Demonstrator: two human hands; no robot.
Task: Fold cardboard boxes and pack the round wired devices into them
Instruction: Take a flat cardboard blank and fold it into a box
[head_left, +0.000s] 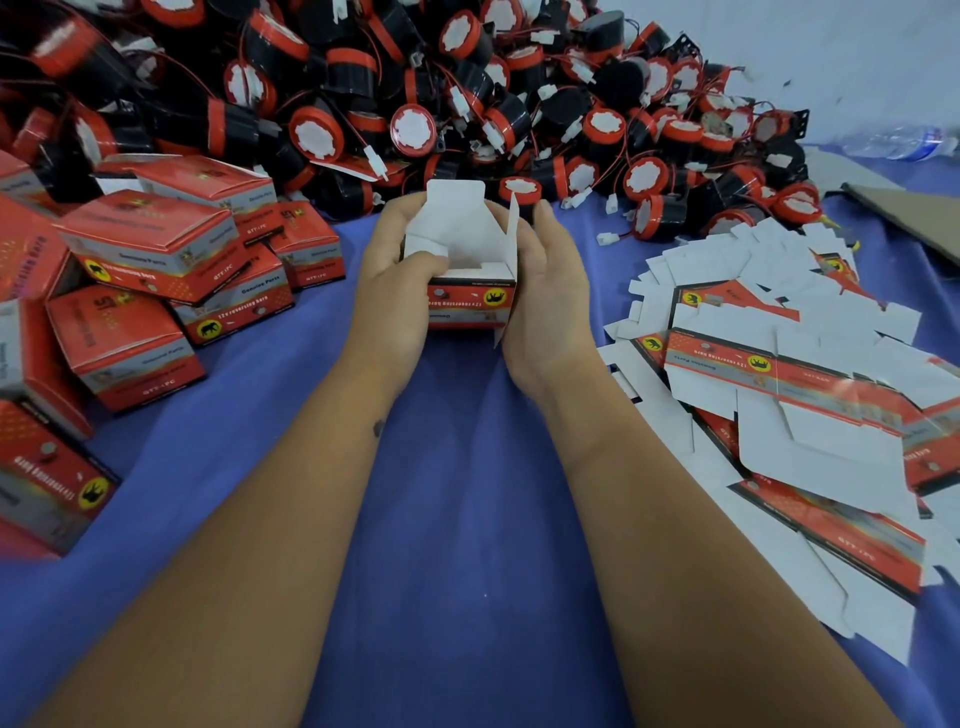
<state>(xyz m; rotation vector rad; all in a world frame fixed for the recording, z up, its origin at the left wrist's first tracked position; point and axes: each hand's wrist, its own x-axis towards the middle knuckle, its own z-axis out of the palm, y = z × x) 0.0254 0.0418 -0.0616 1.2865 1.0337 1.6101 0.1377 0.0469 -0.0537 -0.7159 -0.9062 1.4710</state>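
Observation:
Between my hands at the centre stands a small red and white cardboard box (470, 296), its top open and its white flaps sticking up. My left hand (392, 275) grips its left side, with the thumb pressing on a white inner flap. On the box's right side my right hand (540, 291) holds it with fingers wrapped round the far edge. The inside of the box looks empty. Behind it rises a big heap of round black and red wired devices (415, 104) with white connectors.
Several closed red boxes (150, 249) are stacked at the left. Flat unfolded box blanks (779, 374) lie spread at the right. A brown cardboard sheet (909, 213) and a plastic bottle (904, 143) lie at the far right. Blue cloth (467, 493) covers the table.

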